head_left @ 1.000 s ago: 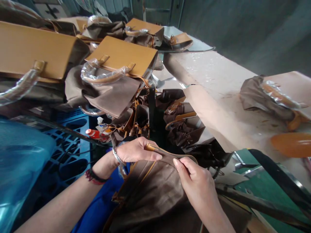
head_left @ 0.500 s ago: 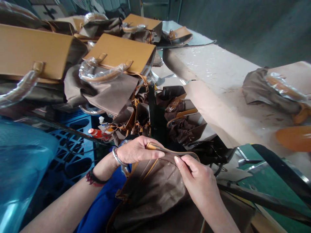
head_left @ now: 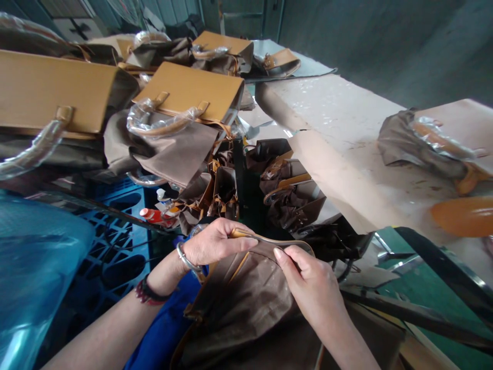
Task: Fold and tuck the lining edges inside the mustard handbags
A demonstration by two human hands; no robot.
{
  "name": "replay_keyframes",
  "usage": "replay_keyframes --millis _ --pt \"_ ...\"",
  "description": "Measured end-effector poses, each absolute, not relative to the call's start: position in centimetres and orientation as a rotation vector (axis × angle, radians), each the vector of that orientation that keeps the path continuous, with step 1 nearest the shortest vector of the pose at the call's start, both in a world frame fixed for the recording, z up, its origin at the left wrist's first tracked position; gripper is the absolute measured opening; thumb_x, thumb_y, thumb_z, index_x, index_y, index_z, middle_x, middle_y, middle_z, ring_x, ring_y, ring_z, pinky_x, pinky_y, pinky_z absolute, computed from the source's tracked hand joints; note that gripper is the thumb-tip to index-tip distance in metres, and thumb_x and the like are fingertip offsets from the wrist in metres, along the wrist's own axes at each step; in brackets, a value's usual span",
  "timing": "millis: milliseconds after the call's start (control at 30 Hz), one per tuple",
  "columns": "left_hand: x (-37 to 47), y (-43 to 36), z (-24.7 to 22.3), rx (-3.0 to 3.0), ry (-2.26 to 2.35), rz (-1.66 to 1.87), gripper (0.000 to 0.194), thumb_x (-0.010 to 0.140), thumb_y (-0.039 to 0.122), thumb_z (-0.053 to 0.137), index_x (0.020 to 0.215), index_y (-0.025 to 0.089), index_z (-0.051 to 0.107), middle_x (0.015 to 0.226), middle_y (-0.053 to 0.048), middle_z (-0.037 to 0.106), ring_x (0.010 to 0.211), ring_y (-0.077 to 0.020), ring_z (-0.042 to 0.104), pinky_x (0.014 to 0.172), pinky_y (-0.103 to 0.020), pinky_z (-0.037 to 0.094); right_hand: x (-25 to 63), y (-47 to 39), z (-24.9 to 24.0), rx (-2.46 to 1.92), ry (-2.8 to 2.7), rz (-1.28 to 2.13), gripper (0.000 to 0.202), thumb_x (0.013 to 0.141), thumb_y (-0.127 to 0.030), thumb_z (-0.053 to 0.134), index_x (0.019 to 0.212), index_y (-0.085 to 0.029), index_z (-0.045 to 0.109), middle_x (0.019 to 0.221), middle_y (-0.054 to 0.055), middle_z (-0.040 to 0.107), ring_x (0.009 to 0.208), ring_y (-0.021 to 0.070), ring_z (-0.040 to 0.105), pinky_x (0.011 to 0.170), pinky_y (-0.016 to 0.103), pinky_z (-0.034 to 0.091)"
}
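On my feed, the left hand (head_left: pixel 215 241) and right hand (head_left: pixel 308 272) still pinch the rim (head_left: pixel 265 245) of the brown bag (head_left: pixel 256 298), at the near middle; since the earlier frame only my view has tipped slightly, past far tan-flapped bags (head_left: pixel 192 92).

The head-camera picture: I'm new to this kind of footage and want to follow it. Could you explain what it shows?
There is no machine here, just a person's two bare hands. The camera is worn on that person's head, looking forward and down, so you see roughly what they see. The left hand and right hand both grip the tan-edged rim of a brown bag. On the pale surface to the right lie another bag and an orange object I can't identify. Toward the upper left are tan-and-brown bags, some with handles wrapped in clear plastic.
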State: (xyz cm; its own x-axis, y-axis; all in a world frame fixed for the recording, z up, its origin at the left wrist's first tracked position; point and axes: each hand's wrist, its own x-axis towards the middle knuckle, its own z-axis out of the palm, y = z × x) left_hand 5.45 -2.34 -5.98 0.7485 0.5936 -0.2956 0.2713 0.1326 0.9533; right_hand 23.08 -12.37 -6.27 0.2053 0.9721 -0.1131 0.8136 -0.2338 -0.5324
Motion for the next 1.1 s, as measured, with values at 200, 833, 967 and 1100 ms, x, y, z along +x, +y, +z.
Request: replay_keyframes --millis 200,833,967,1100 --pt "5.59 -2.42 -6.13 1.402 0.758 0.271 0.03 0.075 0.035 0.057 0.088 0.008 0.062 0.079 -0.005 0.062 0.069 -0.0125 0.052 0.064 -0.021 0.041 23.03 -12.22 -6.35 -2.129 -1.681 0.591 0.037 0.084 -0.044 0.039 0.058 -0.02 0.052 0.052 -0.003 0.051 0.05 0.0089 0.049 0.05 0.018 0.031" --pt "5.87 -2.69 -6.1 1.408 0.769 0.287 0.028 0.075 0.035 0.056 0.084 0.01 0.064 0.073 -0.002 0.06 0.067 -0.0119 0.05 0.063 -0.021 0.04 23.1 -12.22 -6.39 -2.147 -1.655 0.624 0.038 0.084 -0.043 0.038 0.057 -0.02 0.051 0.052 -0.004 0.05 0.051 0.0089 0.049 0.05 0.019 0.03" --pt "5.75 -2.85 -6.24 1.431 0.788 0.292 0.029 0.075 0.037 0.056 0.082 0.01 0.064 0.07 -0.001 0.057 0.064 -0.0103 0.046 0.059 -0.019 0.036 23.17 -12.1 -6.41 -2.188 -1.64 0.654 0.039 0.083 -0.046 0.038 0.057 -0.02 0.05 0.051 -0.004 0.049 0.051 0.0093 0.048 0.051 0.02 0.029" --pt "5.76 -3.02 -6.26 1.384 0.797 0.288 0.029 0.075 0.038 0.057 0.081 0.01 0.064 0.068 0.0 0.054 0.062 -0.0088 0.042 0.056 -0.019 0.034 23.28 -12.3 -6.46 -2.245 -1.572 0.687 0.039 0.081 -0.049 0.04 0.057 -0.02 0.049 0.054 -0.002 0.052 0.053 0.0113 0.05 0.051 0.02 0.031"
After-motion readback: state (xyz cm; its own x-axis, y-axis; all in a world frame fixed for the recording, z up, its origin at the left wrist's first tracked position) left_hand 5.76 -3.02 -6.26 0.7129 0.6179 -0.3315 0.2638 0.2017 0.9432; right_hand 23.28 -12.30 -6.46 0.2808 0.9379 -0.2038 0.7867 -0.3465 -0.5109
